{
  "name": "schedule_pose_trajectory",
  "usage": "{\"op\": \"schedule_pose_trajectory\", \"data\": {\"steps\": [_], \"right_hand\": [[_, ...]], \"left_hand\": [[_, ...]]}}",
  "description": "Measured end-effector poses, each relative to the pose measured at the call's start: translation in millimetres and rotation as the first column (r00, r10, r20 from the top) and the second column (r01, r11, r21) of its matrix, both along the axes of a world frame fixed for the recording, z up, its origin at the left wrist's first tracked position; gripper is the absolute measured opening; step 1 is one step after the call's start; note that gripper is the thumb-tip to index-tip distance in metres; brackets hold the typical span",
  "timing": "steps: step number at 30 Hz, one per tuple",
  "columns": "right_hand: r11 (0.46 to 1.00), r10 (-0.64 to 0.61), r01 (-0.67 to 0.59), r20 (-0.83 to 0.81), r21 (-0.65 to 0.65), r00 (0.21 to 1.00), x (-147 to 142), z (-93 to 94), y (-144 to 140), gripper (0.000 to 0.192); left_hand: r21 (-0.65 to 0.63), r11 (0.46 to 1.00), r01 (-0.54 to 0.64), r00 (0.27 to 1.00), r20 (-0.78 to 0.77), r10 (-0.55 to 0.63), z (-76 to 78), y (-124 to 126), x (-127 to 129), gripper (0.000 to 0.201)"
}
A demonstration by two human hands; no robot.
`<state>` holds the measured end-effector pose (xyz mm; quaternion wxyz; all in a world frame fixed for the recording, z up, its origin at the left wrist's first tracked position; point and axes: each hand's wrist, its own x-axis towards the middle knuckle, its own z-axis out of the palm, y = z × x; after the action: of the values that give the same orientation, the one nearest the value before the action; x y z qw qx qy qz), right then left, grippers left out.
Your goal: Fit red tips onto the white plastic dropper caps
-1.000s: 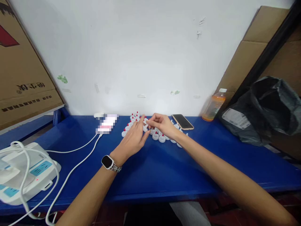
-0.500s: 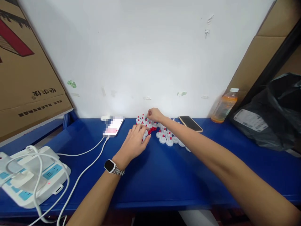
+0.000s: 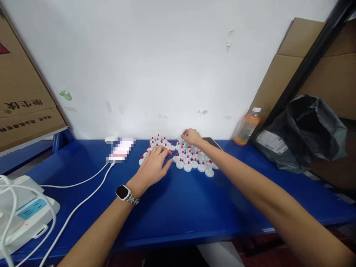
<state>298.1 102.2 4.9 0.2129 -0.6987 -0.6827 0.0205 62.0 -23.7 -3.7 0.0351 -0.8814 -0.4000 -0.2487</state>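
Note:
Several small white caps with red tips [image 3: 191, 163] stand in rows on the blue table [image 3: 180, 207], close to the white wall. My left hand [image 3: 154, 165] lies palm down at the left side of the cluster, fingers spread and resting on the caps there. It wears a watch on the wrist. My right hand [image 3: 191, 136] reaches to the back row, its fingertips pinched on one white cap [image 3: 182, 138]. Some caps are hidden under both hands.
A phone [image 3: 121, 149] on a white cable lies left of the caps. A second phone [image 3: 213, 142] shows behind my right wrist. An orange drink bottle [image 3: 246, 128] and a black bag [image 3: 302, 133] sit at right, a white power strip [image 3: 22, 213] at near left, and cardboard boxes [image 3: 22, 96] on both sides.
My right hand moved from in front of the left hand to the back row, then slightly right. My left hand settled flat on the left caps. The view shifted.

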Motion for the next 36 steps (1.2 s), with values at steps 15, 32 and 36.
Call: {"op": "schedule_pose_trajectory", "data": {"steps": [15, 32, 36], "right_hand": [[0.955, 0.12, -0.062, -0.188, 0.289, 0.975, -29, 10.3, -17, 0.02], [0.966, 0.254, -0.258, 0.217, -0.011, 0.943, -59, 2.3, -89, 0.015], [0.976, 0.21, -0.188, 0.251, -0.107, 0.945, -69, 6.6, -79, 0.015]], "left_hand": [[0.019, 0.998, -0.06, 0.994, 0.095, 0.057, 4.0, 19, 10, 0.028], [-0.049, 0.996, -0.078, 0.995, 0.053, 0.081, -1.2, 14, -13, 0.031], [-0.043, 0.996, -0.073, 0.996, 0.045, 0.075, -2.4, 14, -11, 0.03]]}}
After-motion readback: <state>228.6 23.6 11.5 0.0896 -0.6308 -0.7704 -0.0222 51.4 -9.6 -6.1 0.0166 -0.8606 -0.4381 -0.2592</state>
